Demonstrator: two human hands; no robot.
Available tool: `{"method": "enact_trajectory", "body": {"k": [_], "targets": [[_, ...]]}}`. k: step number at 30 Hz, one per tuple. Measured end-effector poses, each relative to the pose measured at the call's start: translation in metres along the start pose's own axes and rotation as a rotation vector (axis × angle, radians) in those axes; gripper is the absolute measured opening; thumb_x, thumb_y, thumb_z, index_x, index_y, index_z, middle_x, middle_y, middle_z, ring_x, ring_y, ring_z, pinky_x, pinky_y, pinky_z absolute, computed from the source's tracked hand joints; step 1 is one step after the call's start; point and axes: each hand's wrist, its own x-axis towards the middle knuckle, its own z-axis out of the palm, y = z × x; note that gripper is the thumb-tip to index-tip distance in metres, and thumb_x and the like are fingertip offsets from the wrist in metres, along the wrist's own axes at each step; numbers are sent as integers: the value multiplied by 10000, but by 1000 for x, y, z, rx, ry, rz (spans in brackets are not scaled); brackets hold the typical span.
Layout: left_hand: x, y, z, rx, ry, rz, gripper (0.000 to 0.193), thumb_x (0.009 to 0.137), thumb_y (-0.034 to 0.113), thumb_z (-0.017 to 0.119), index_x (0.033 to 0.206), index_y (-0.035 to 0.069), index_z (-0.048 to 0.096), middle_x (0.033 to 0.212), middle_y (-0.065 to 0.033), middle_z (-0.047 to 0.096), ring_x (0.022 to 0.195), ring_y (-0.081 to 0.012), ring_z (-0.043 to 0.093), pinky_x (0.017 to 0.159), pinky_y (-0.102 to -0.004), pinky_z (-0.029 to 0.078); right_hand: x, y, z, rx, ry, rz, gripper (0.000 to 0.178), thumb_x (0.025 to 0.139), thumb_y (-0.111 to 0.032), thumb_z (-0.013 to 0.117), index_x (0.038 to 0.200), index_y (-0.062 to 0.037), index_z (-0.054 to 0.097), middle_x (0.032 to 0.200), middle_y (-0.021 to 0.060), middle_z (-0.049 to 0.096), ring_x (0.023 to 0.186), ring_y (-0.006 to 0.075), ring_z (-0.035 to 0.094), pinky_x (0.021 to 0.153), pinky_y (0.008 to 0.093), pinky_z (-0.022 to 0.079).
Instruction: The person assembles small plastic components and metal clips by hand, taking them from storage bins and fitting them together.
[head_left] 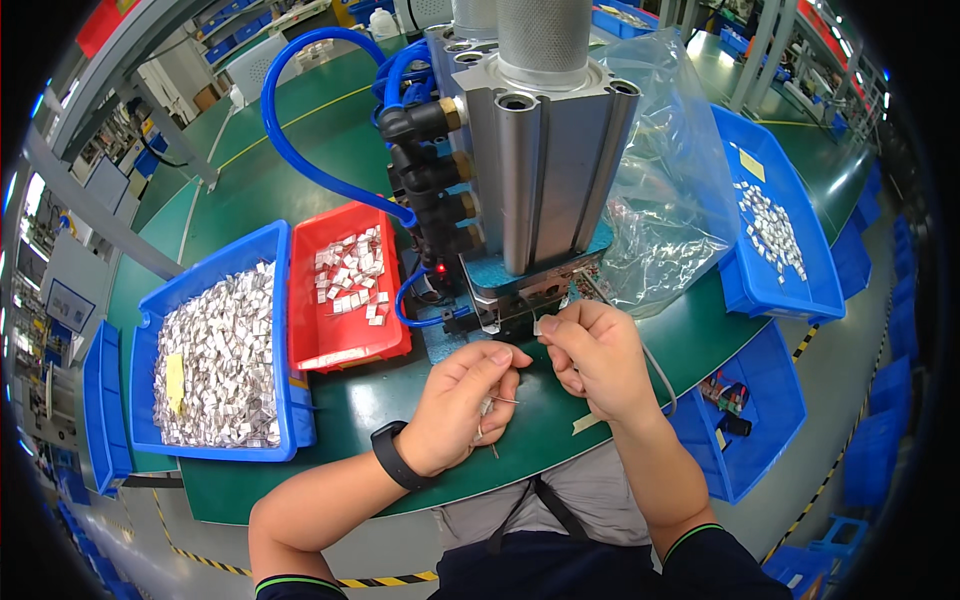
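Observation:
My left hand (pixel 462 402), a dark band on its wrist, is curled closed in front of the press. Small white parts with thin wire leads (pixel 487 406) poke out between its fingers. My right hand (pixel 602 358) is closed in a pinch on a small white part (pixel 541 326) at the press's front edge, close to my left fingertips. The pneumatic press (pixel 545 160) has a grey metal cylinder body over a blue-topped metal fixture (pixel 530 285). What lies inside the fixture is mostly hidden.
Left of the press stand a red bin (pixel 350 345) with some white parts and a blue bin (pixel 300 425) heaped with them. A clear plastic bag (pixel 665 190) and another blue bin (pixel 735 280) lie right. Blue air hoses (pixel 275 110) loop leftward. A lower blue bin (pixel 770 430) hangs by the table edge.

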Motion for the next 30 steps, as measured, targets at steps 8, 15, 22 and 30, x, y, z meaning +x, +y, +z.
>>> {"method": "enact_trajectory", "body": {"k": [8,15,22,30], "targets": [[0,0,0,8,1,-3,207,973,217,468,1034,35,545,741,-52,507,446,-79,340,374,-211,247,-1,2,0,2,0,-13,142,852,-69,629,770,23,558,579,43,526,385,51,392,340,193,296],[1,-3,-2,-12,-12,4,129,963,177,523,1043,79,547,737,-14,496,449,-51,363,374,-196,239,-14,14,-7,-295,-153,-12,138,872,-126,655,831,-5,602,629,6,564,476,26,453,411,178,324],[0,-3,-2,16,-3,26,111,971,179,506,1029,85,521,761,-23,501,453,-54,358,376,-199,235,-13,13,-3,-281,-217,61,189,887,-195,655,846,-17,606,667,2,584,498,18,467,420,177,324],[1,-3,-2,-19,12,29,124,985,226,434,993,111,479,751,-68,516,414,-97,334,345,-218,225,-15,7,-13,-7,-289,272,201,857,-194,690,863,-28,577,645,8,572,470,28,470,394,181,316]]}}
